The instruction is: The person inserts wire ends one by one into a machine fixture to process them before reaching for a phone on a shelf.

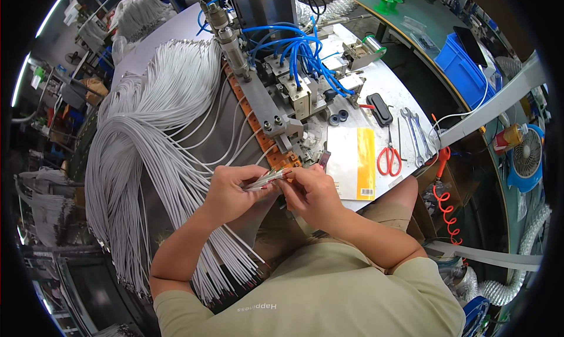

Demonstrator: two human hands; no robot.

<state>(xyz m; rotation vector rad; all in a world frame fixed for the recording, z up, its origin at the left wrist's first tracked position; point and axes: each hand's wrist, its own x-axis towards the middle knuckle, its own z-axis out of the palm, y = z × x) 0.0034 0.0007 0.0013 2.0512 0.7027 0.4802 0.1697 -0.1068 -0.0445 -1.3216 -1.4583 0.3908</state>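
Observation:
My left hand [238, 190] is closed around a few short grey cable ends [267, 179] with red and green tips, held above the table's near edge. My right hand [314, 193] meets it from the right, fingers pinched at the coloured wire tips. Exactly which strand the right fingertips grip is too small to tell. A large bundle of grey cables [141, 131] lies to the left, draping down past my left forearm. Just beyond my hands is the end of an orange cable rail [285, 159] on a machine, with several single cables leading to it.
The metal machine [294, 93] with blue air hoses [288, 37] stands ahead. Right of it lie a white and yellow booklet [352, 161], red scissors [389, 159], wrenches [414, 134] and a black case [380, 110]. A coiled red hose [447, 208] hangs at the right, near a blue fan [527, 158].

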